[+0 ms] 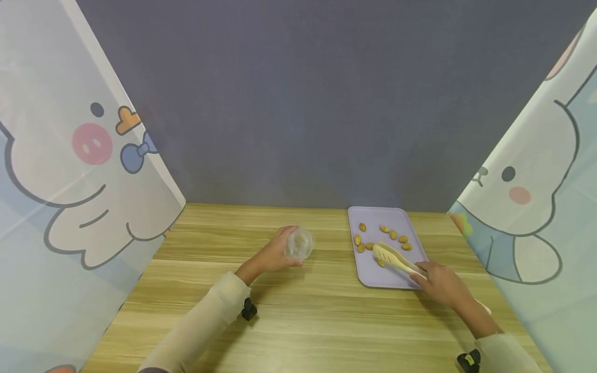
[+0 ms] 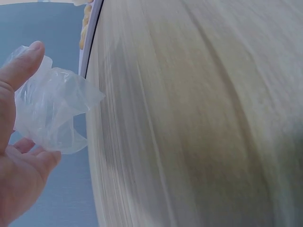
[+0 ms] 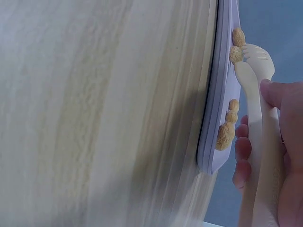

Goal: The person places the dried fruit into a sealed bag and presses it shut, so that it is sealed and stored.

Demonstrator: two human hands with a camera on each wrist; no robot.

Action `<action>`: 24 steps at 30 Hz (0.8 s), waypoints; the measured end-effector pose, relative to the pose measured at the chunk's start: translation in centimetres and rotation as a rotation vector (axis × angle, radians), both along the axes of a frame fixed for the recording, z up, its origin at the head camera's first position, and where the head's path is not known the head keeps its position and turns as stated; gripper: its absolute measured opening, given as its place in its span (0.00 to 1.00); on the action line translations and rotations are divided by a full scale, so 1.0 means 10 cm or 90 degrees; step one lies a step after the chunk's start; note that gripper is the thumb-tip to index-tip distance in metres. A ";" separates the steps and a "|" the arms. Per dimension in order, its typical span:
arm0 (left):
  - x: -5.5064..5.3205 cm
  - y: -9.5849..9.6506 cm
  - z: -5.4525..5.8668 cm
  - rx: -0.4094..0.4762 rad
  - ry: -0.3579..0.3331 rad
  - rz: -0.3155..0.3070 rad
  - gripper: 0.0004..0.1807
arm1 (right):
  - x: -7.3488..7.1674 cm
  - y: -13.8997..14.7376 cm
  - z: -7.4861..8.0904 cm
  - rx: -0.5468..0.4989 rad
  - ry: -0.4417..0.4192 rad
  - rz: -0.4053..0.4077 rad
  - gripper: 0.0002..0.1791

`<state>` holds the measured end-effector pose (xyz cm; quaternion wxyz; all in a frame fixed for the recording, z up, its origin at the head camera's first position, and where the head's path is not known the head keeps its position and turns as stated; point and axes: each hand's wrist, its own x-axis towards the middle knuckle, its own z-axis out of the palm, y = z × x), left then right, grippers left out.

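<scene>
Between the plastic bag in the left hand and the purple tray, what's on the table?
In the head view, only bare wooden tabletop shows between the plastic bag and the purple tray.

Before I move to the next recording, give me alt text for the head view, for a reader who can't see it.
A person's right hand holds cream tongs over a lilac tray of scattered brown nuts, while the left hand holds a translucent plastic bag above a wooden table. Cartoon-animal panels flank a dark grey backdrop.
</scene>
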<state>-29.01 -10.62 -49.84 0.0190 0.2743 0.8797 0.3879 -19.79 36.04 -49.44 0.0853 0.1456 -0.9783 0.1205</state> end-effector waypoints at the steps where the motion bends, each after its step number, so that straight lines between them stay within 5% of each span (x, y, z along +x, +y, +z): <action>1: 0.00 0.00 0.00 0.000 -0.001 0.000 0.60 | 0.00 0.00 -0.01 0.000 0.000 0.000 0.22; 24: -0.02 0.07 -0.01 0.001 -0.003 -0.009 0.59 | -0.03 -0.06 0.01 0.011 -0.012 0.012 0.10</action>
